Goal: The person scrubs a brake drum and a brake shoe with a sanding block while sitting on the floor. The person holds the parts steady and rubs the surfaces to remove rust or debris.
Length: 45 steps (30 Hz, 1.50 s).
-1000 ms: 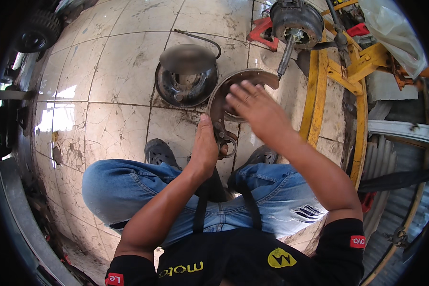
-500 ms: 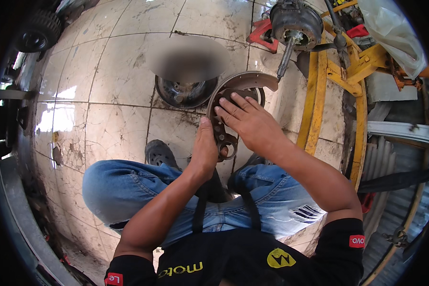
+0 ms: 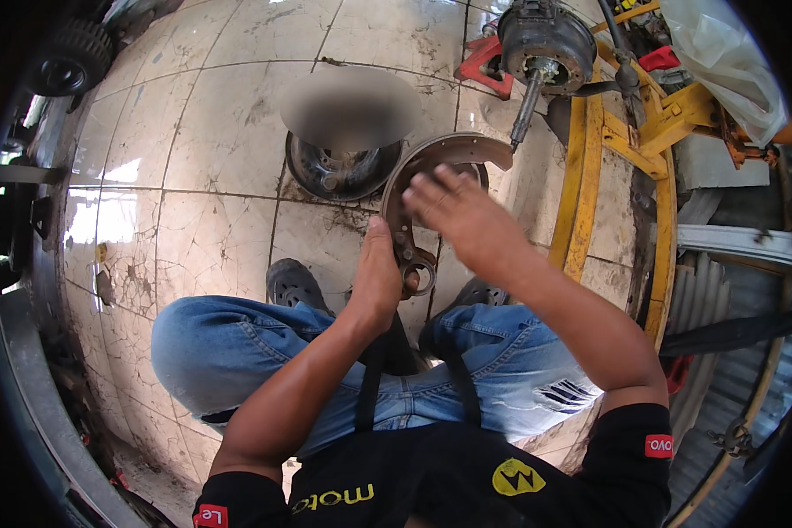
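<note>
A curved brake shoe (image 3: 453, 144) stands in front of me, its arc bending up to the right. My left hand (image 3: 379, 275) is closed round its lower left side, beside the end with a round eye. Over the inner side of the arc is my right hand (image 3: 458, 211), its fingers stretched out and blurred by motion. Whether they touch the metal cannot be made out. Just beyond the shoe, a dark round metal drum-like part (image 3: 304, 172) lies on the tiles, partly covered by a grey blurred patch.
A yellow metal frame (image 3: 577, 185) stands close on my right. Past it, a hub with a shaft (image 3: 537, 53) sits near a red stand (image 3: 487, 69). A tyre (image 3: 70, 60) is at the far left. My shoes (image 3: 297, 283) flank the work on the tiled floor.
My right hand, which lay flat across the brake shoe, has shifted slightly right and is now blurred. My left hand and the shoe stay almost where they were.
</note>
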### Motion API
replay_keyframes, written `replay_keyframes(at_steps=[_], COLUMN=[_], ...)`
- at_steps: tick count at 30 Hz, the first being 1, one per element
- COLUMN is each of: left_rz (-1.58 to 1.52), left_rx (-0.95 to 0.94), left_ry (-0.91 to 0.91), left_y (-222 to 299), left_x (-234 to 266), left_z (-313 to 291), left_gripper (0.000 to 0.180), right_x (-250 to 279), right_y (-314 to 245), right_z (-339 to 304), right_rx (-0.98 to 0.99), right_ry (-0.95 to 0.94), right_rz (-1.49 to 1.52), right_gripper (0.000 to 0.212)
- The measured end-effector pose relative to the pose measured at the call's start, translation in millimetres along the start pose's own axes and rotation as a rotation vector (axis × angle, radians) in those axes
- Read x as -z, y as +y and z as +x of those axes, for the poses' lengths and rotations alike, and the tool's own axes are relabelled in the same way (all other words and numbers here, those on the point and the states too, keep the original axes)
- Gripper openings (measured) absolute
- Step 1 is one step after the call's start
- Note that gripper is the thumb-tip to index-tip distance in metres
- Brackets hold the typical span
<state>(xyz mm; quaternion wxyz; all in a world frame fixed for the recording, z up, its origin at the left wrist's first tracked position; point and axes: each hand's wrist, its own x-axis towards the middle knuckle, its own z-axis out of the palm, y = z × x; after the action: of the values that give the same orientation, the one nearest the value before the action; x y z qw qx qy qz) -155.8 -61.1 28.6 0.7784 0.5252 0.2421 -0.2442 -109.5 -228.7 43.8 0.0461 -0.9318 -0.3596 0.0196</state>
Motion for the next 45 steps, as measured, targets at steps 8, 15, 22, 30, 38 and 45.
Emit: replay_keyframes(at_steps=[8,15,22,30,38,45], left_rz=[0.050,0.046,0.050,0.059,0.049,0.099], left_rx=[0.024,-0.013,0.082,0.080,0.052,0.107], left_ry=[0.024,0.037,-0.002,-0.012,-0.001,-0.009], left_y=[-1.7,0.1,1.6,5.5,0.9,6.2], left_x=[3.7,-1.2,5.2,2.9,4.3,3.3], left_z=[1.9,6.0,3.8,3.5,3.9,3.5], left_gripper=[0.065,0.066,0.065,0.065,0.065,0.066], right_x=[-2.1,4.8,3.2,6.0,6.4,2.7], right_y=[-1.0,2.7,9.5,21.7,20.5,19.1], right_z=[-1.7,2.0,2.1,1.4,0.6,-1.0], right_rx=[0.007,0.050,-0.028,-0.129,-0.139,-0.068], right_ry=[0.009,0.021,0.036,0.033,0.029,0.015], right_rz=[0.019,0.029,-0.091,-0.062,-0.038,-0.014], right_gripper=[0.054,0.049,0.046,0.049,0.049,0.050])
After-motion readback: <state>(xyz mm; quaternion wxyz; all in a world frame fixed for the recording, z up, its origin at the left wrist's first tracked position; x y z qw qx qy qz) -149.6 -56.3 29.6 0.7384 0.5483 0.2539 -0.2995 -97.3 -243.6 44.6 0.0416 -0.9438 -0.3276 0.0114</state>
